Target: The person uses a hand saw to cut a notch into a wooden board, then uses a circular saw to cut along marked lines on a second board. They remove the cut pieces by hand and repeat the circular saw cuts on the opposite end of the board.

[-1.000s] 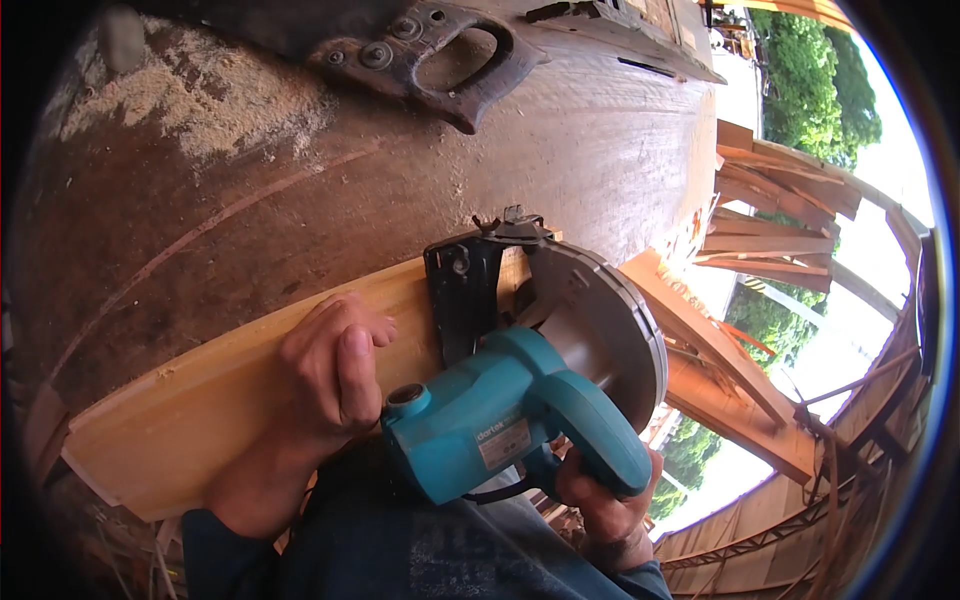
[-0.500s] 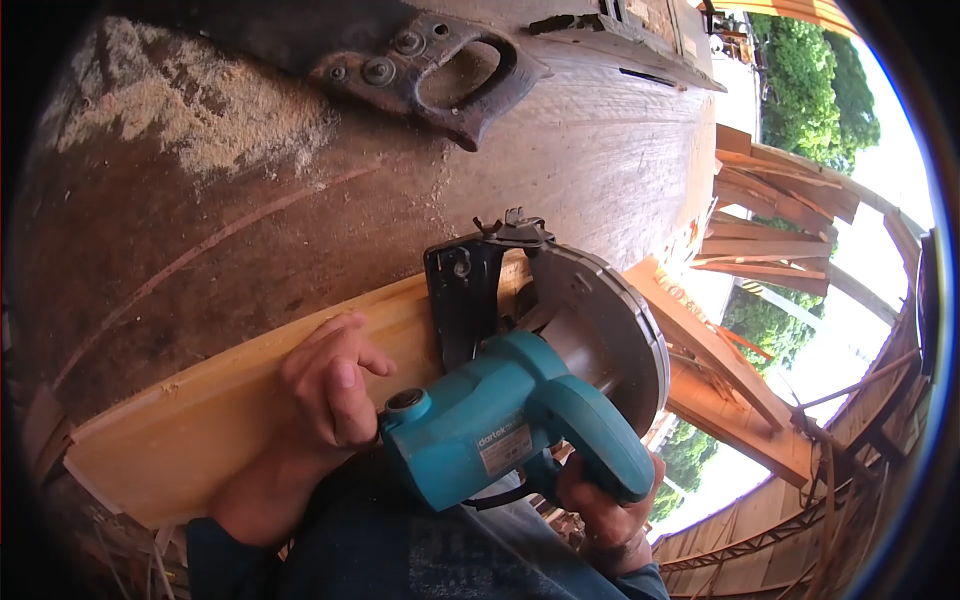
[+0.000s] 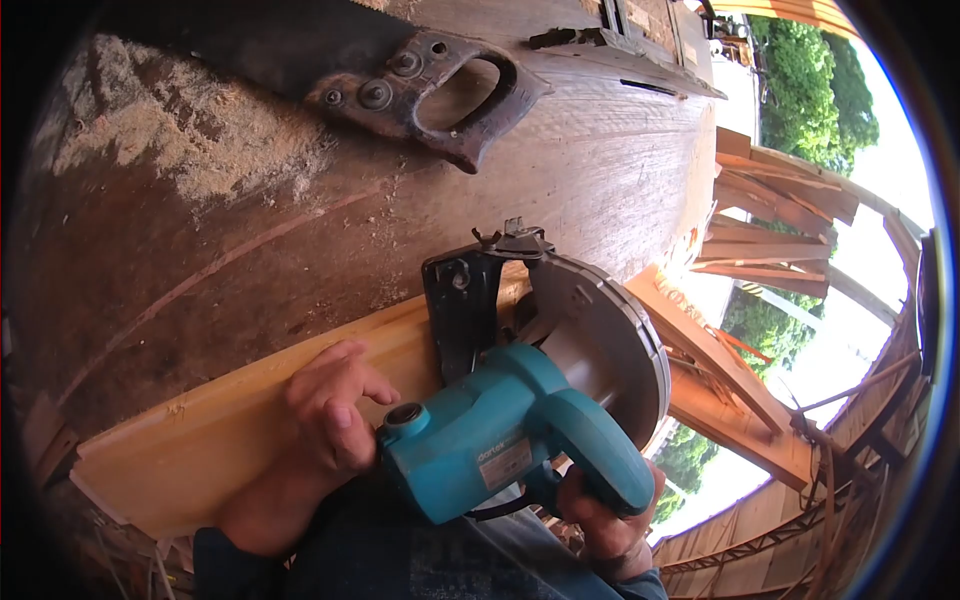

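Observation:
A teal circular saw sits with its black base plate on a light wooden board. My right hand is wrapped round the saw's rear handle. Resting on the board to the left of the motor, my left hand has its fingers bent and partly apart, with nothing seen between them. The round metal guard hides the blade. A handsaw with a worn wooden handle lies on the bench beyond the board.
Sawdust is heaped on the dark wooden bench beside the handsaw. Loose planks are stacked at the right, near orange-brown beams. Dark wood pieces lie at the bench's far end.
The handsaw has shifted slightly nearer, and the board's left end has moved a little right. Both hands keep almost the same places, and the circular saw has tilted very slightly.

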A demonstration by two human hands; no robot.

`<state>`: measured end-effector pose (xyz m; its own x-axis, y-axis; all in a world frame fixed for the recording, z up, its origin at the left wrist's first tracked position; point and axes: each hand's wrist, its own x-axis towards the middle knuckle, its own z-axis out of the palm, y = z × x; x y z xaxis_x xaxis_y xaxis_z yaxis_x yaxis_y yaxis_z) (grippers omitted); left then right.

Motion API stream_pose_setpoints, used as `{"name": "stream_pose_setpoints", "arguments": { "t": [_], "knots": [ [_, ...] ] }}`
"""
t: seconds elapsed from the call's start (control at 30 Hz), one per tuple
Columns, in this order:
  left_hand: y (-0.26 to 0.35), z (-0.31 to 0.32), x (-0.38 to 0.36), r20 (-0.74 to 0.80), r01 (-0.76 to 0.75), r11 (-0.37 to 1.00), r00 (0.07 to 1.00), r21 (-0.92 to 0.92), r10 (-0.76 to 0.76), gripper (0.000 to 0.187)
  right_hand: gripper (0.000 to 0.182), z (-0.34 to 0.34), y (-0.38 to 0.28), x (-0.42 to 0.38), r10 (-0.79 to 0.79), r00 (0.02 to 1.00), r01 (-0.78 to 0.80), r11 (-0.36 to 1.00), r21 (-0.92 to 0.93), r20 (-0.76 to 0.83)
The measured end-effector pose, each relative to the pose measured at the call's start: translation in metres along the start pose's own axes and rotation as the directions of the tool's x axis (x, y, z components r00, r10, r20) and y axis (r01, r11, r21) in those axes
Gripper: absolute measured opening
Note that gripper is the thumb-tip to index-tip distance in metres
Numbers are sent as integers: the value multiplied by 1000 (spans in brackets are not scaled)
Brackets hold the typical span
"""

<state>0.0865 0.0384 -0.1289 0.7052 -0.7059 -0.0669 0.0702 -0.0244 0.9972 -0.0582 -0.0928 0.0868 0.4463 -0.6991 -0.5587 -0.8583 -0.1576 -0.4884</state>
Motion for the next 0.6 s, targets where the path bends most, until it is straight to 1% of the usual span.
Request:
{"name": "stream_pose_setpoints", "arguments": {
  "t": [0.03, 0.13, 0.23, 0.33, 0.47, 0.6],
  "knots": [
    [-1, 0, 0, 6, -3, 1000, 1000, -6, 3, 76, 25, 0, -1, 2, -64, 998, 63, 994, -90, 0],
    [-1, -2, 1, 18, -2, 1000, 1000, -21, 2, 76, 25, -1, -1, -1, 102, 995, -103, 993, 52, 17],
    [0, -3, 0, 23, 19, 1000, 1000, -10, -19, 76, 25, 0, -1, 0, 81, 997, -82, 994, 67, 11],
    [1, -4, 1, 47, 13, 1000, 999, -16, -12, 75, 25, -1, -5, 4, 90, 996, -90, 990, 113, 10],
    [-1, -5, 1, 57, 1, 1000, 998, -15, -1, 76, 25, 0, -1, 2, 72, 997, -72, 990, 122, 2],
    [0, -5, 1, 54, -4, 1000, 999, -28, 5, 76, 25, 0, -3, 4, 101, 995, -99, 979, 176, -2]
  ]
}}
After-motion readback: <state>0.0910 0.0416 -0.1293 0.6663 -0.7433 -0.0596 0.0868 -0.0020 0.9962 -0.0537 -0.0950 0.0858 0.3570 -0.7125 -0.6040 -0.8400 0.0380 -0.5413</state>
